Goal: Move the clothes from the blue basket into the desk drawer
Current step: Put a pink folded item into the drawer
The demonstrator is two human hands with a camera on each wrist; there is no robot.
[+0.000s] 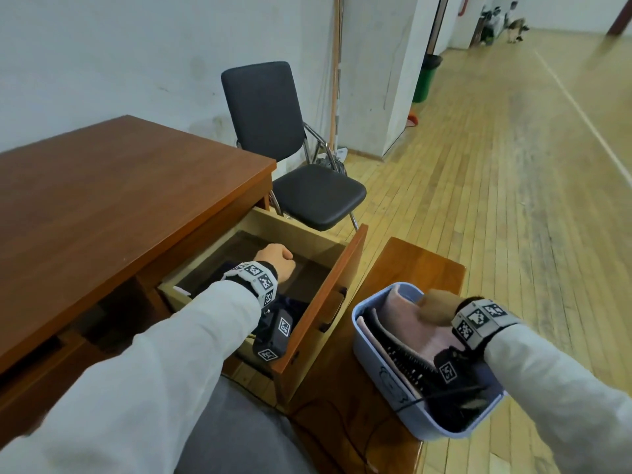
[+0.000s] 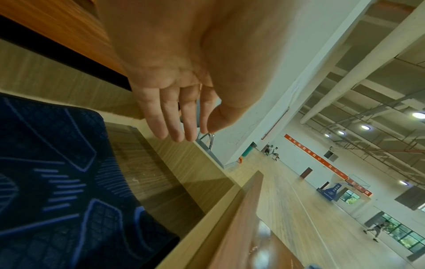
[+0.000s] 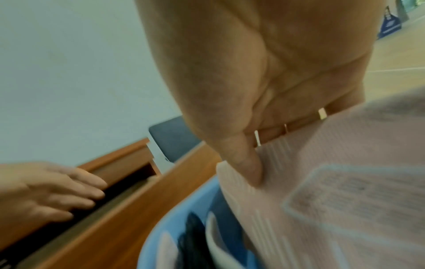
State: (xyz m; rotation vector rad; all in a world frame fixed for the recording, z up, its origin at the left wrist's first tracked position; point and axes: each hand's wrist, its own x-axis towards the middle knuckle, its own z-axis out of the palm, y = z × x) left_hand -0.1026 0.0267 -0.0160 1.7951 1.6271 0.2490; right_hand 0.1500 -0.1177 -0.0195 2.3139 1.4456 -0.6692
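The desk drawer (image 1: 307,234) stands pulled open, and a dark blue patterned garment (image 2: 57,182) lies flat in it (image 1: 292,306). My left hand (image 1: 277,258) hovers over the drawer with its fingers straight and together (image 2: 184,132), holding nothing. The blue basket (image 1: 383,378) sits to the right of the drawer. It holds a folded pink garment (image 1: 410,323) and a dark one (image 1: 407,362). My right hand (image 1: 436,304) is in the basket. It pinches the top edge of the pink garment (image 3: 322,182), thumb in front and fingers behind (image 3: 264,154). The basket rim (image 3: 174,223) shows below.
The basket rests on a low wooden stand (image 1: 420,265) beside the drawer front (image 1: 328,292). The brown desk top (image 1: 102,200) stretches to the left. A black chair (image 1: 301,159) stands behind the drawer. Wooden floor lies to the right.
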